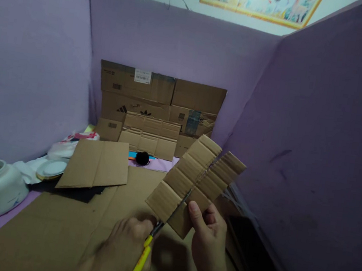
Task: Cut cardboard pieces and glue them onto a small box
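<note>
Cardboard (181,171), creased and perhaps nearly split, is pinched by right hand (209,242), left hand (129,240) gripping scissors (138,265).

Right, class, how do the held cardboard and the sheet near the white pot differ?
The held cardboard has several creases and a long slit; the sheet shows one crease and no slit. The right hand grips the held cardboard, while the sheet lies unheld. Both are brown.

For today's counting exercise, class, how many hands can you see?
2. The left hand, low near the middle, grips the yellow-handled scissors; the right hand, to its right, pinches the creased cardboard. Some left fingers are hidden.
</note>
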A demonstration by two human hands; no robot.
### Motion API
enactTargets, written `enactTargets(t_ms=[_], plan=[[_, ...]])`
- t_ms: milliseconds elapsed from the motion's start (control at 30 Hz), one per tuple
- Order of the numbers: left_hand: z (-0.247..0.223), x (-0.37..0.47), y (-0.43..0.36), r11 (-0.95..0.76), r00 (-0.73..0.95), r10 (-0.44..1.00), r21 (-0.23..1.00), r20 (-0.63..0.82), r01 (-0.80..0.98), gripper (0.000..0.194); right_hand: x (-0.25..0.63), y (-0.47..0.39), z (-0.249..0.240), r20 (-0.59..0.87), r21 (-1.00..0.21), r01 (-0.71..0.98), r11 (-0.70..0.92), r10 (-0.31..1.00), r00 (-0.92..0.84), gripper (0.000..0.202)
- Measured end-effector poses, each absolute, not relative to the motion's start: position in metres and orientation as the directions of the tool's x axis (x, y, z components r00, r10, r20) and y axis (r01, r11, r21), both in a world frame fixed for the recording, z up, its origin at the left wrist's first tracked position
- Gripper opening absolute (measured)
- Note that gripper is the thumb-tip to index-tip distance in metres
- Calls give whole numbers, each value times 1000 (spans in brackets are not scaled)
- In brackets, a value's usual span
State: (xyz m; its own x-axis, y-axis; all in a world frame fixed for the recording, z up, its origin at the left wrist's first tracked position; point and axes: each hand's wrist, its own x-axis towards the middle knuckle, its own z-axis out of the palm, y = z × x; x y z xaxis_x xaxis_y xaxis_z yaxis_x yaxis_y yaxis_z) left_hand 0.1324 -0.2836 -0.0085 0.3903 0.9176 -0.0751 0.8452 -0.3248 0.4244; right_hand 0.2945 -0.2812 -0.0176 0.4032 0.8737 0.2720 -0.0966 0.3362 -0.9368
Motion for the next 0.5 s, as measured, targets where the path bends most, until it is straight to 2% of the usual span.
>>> enactTargets(t_ms=[200, 367, 500], plan=[[-2, 133, -280, -345, 377, 925, 312, -47, 885, 22, 295, -280, -15, 278, -949, -27, 315, 872, 403, 28], [6, 135, -282, -342, 374, 928, 396, -2, 852, 26, 290, -284, -14, 320, -944, 75, 321, 840, 438, 25], [6, 137, -285, -350, 386, 922, 504, 35, 790, 26, 289, -286, -14, 322, -944, 84, 319, 839, 439, 23]])
